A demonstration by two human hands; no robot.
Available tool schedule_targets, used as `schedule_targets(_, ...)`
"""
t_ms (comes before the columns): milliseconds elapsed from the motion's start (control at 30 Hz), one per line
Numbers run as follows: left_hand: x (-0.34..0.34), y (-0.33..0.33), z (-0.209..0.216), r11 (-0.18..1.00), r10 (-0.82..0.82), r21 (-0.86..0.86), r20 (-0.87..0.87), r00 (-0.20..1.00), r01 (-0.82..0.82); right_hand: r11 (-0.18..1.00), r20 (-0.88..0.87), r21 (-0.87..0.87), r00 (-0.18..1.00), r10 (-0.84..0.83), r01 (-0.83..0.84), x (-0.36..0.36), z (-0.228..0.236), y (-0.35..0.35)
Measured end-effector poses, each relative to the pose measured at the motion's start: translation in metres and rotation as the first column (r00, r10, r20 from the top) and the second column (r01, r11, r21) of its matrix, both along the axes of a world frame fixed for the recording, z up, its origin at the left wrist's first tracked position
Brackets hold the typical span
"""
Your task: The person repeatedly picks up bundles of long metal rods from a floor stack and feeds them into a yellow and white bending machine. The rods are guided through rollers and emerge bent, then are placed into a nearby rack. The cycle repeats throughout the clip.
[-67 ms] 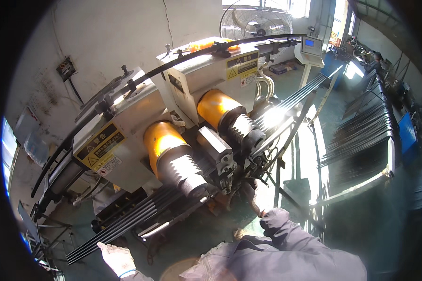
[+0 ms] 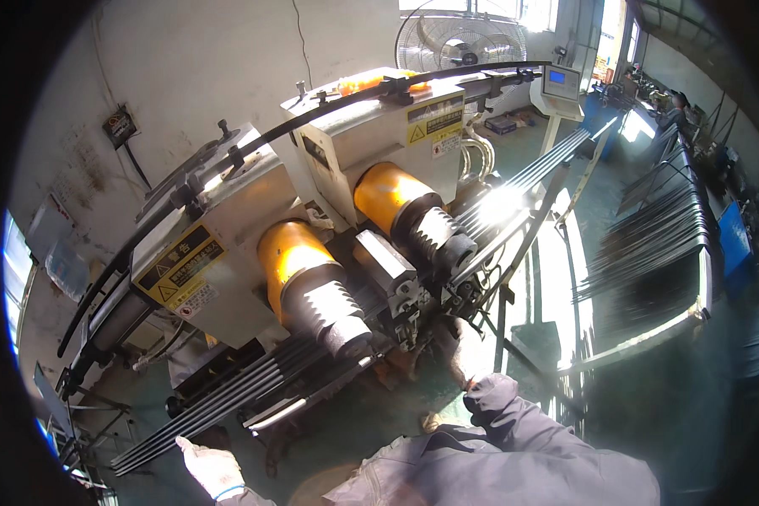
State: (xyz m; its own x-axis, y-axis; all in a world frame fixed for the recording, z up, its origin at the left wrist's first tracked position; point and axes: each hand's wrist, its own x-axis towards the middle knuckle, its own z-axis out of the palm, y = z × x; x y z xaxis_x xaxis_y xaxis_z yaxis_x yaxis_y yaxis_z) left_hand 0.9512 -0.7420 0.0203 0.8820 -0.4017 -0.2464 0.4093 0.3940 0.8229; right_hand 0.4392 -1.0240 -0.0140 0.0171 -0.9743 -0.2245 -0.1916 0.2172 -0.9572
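Note:
A machine with two yellow cylinders [image 2: 293,253] fills the middle, each cylinder ending in a ribbed dark nose. Several long thin metal rods [image 2: 202,419] run under the noses from lower left to upper right. Close by their lower-left ends is my left hand [image 2: 211,468], in a pale glove, with a finger stretched toward the rods. I cannot tell whether it touches them. My right hand [image 2: 457,350], also gloved, reaches to the dark front mechanism [image 2: 409,305] between the noses. Its fingers are lost in shadow there.
A control box with a small screen [image 2: 560,82] stands at the back right. Many dark rods lie on a rack [image 2: 649,261] at the right. Behind the machine is a large fan [image 2: 464,51]. A slanted metal leg [image 2: 523,240] stands right of my right hand.
The rods have shifted slightly, their near ends sitting a little farther to the lower left. My right sleeve has moved a touch; both hands stay nearly in place.

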Motion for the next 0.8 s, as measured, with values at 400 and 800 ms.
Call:
schedule_targets(400, -0.021, -0.073, 0.207, 0.972, 0.198, -0.042, 0.676, 0.709, -0.231, 0.808, -0.051, -0.586, 0.992, -0.113, 0.062, 0.046, 0.016, -0.080)
schedule_targets(800, -0.135, -0.210, 0.316, 0.998, -0.057, 0.029, 0.726, 0.685, 0.053, 0.748, 0.054, -0.663, 0.992, 0.110, -0.047, 0.052, 0.018, -0.122)
